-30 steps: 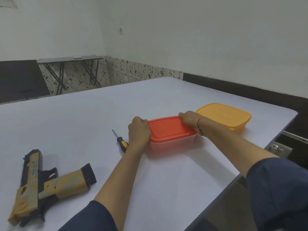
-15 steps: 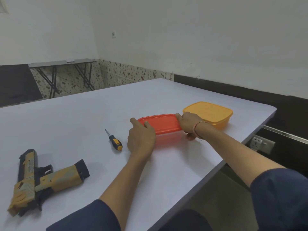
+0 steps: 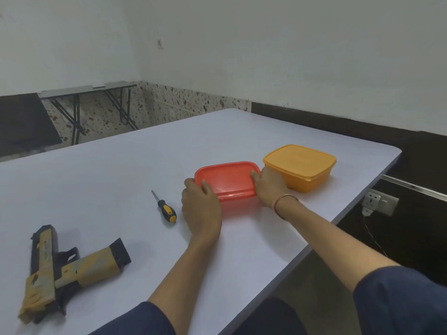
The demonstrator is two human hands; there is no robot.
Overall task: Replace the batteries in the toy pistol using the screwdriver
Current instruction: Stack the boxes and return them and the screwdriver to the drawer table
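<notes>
A tan and black toy pistol (image 3: 60, 269) lies on its side at the near left of the white table (image 3: 121, 180). Right of it lies a small screwdriver (image 3: 165, 209) with a black and yellow handle, its tip pointing away from me. Further right stands a clear container with a red lid (image 3: 229, 182). My left hand (image 3: 200, 209) grips the lid's left end, thumb over the rim. At the lid's right end, my right hand (image 3: 268, 187) grips it with the thumb on top. What is inside the container is hidden.
An orange lidded container (image 3: 302, 165) stands just right of the red one, close to my right hand. The table's right edge runs near both containers. A wall socket (image 3: 379, 201) with a cable sits beyond that edge. Folding tables (image 3: 84, 90) stand at the far wall.
My left hand has slid from the lid's near corner to its left end, and my right hand has shifted along the right end. Pistol and screwdriver have not moved.
</notes>
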